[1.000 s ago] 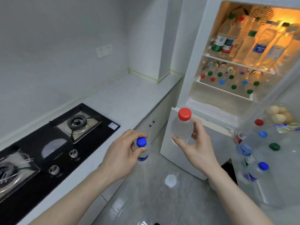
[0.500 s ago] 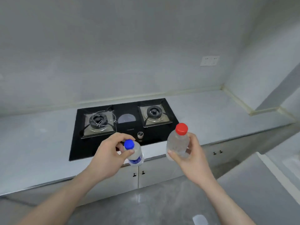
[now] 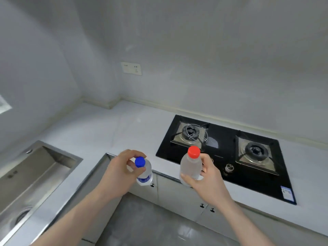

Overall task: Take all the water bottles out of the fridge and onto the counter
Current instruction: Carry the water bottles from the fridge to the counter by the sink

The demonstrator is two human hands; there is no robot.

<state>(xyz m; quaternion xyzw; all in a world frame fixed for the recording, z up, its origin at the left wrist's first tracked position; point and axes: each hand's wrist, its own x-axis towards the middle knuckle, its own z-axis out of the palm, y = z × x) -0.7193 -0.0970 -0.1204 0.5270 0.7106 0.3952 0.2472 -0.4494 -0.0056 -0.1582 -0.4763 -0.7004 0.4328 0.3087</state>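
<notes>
At the far left a steel sink (image 3: 33, 173) is sunk into the pale L-shaped counter (image 3: 110, 132), which wraps round the corner. A wall socket (image 3: 131, 68) sits on the far wall above the corner. Moving right, the left hand (image 3: 119, 172) curls its fingers and thumb round the neck of a blue-capped bottle (image 3: 143, 170), held above the counter's near edge; its long axis is tilted, cap toward the camera and base pointing down at the cabinet doors (image 3: 174, 194). Just right of it, well apart, the right hand (image 3: 206, 181) wraps round the body of a red-capped bottle (image 3: 190, 167), nearly upright with its cap up. Behind it lies a black two-burner gas hob (image 3: 229, 157), covering the counter's right stretch.
</notes>
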